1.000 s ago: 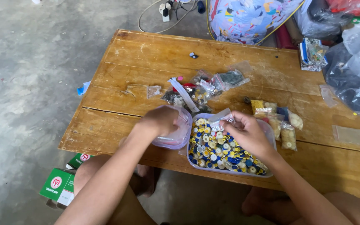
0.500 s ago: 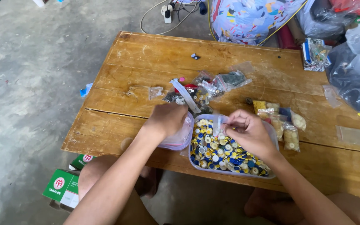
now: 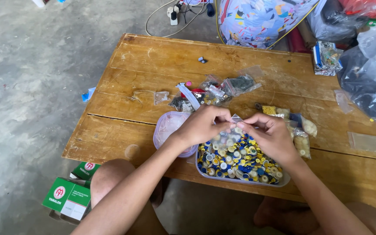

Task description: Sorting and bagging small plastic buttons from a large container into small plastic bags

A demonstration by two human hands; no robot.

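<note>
Concrete floor; low wooden table, worn. Item: clear tray near the front edge, filled with yellow, blue and white buttons. Item: small clear plastic bag, above the tray, pinched between left hand and right hand. Item: round clear lid, left of tray. Further filled bags behind.

small clear bag | pinched betw. both hands | above button tray, blue/yellow/white, at table front edge
</note>
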